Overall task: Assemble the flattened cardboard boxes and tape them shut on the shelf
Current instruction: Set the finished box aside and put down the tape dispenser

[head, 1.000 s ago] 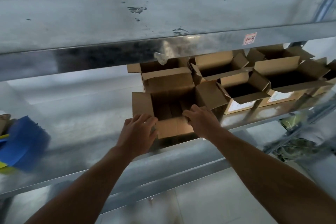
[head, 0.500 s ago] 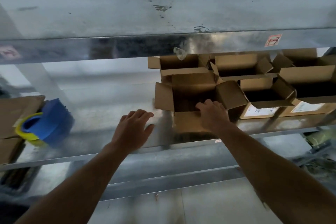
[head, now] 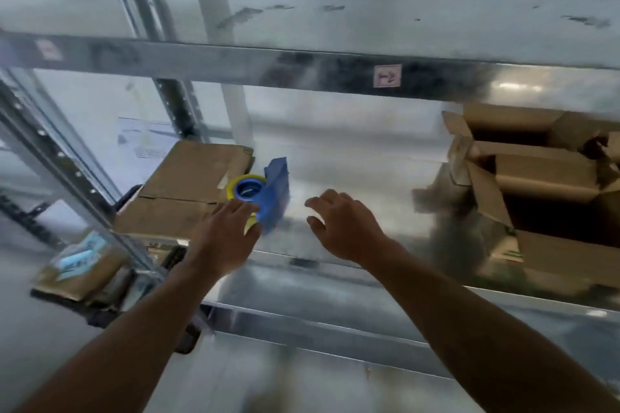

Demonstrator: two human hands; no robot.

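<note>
Two open boxes (head: pixel 536 174) stand at the right end of the shelf (head: pixel 352 157), one behind the other, flaps up. Their insides are dark, so I cannot tell what, if anything, is in them. At the left end lies a stack of flat cardboard (head: pixel 188 178), well apart from the boxes. A blue tape gun (head: pixel 276 193) with a yellow roll stands at the stack's right edge, touching it.

The left hand (head: pixel 224 238) is at the tape gun. Its fingers lie over the near side of the roll and the thumb sits just under it. The picture is blurred, and I cannot tell whether it grips the roll or only touches it. The right hand (head: pixel 345 228) hangs over bare shelf between the tape gun and the boxes, fingers loosely spread, holding nothing.

An upper shelf rail (head: pixel 235 60) with a small red-and-white label (head: pixel 387 75) runs across above. Below the shelf at the left lie blurred packets (head: pixel 77 265).
</note>
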